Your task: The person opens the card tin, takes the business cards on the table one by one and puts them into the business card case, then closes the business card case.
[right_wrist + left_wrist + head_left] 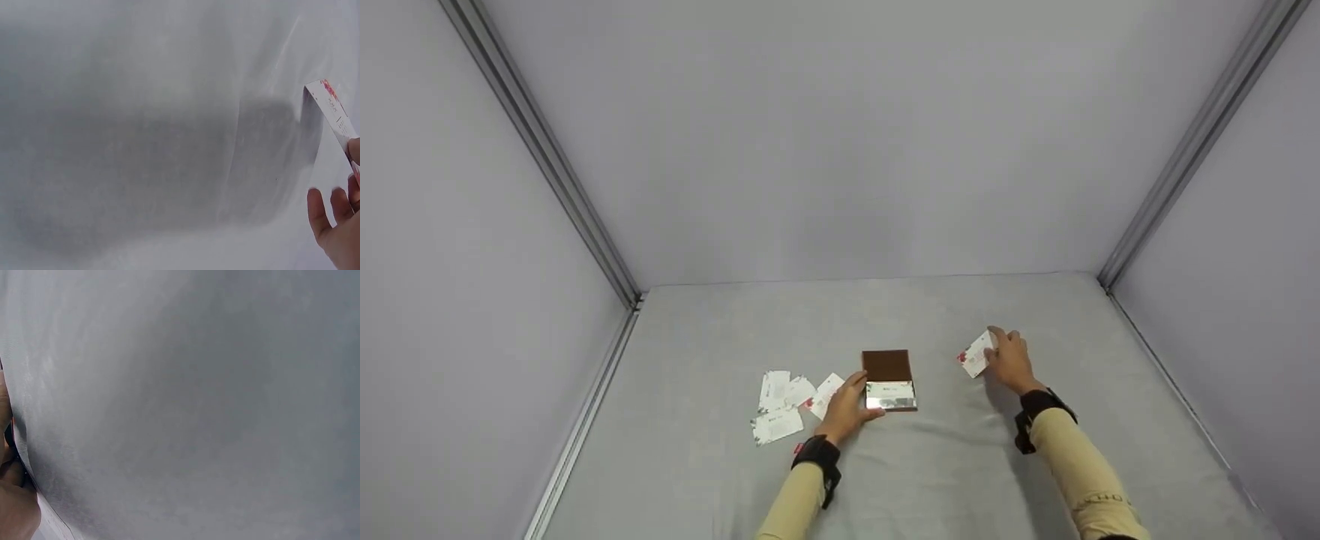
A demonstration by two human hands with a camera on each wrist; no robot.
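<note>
A brown card case (888, 366) lies open on the grey cloth, a stack of white cards (889, 392) showing in its near half. My left hand (847, 405) grips the case's left side, thumb at the far side and fingers along the near edge. In the left wrist view only a sliver of that hand (14, 506) shows at the lower left. To the right, my right hand (1009, 358) pinches a single white card (976, 354) with a red mark, lifted on edge off the cloth. In the right wrist view the card (331, 111) stands tilted above the fingers (332, 222).
Several loose white cards (780, 406) lie scattered left of the case, one (826, 393) partly under my left hand. The grey cloth table (945, 465) is enclosed by grey walls with metal corner rails (585, 225).
</note>
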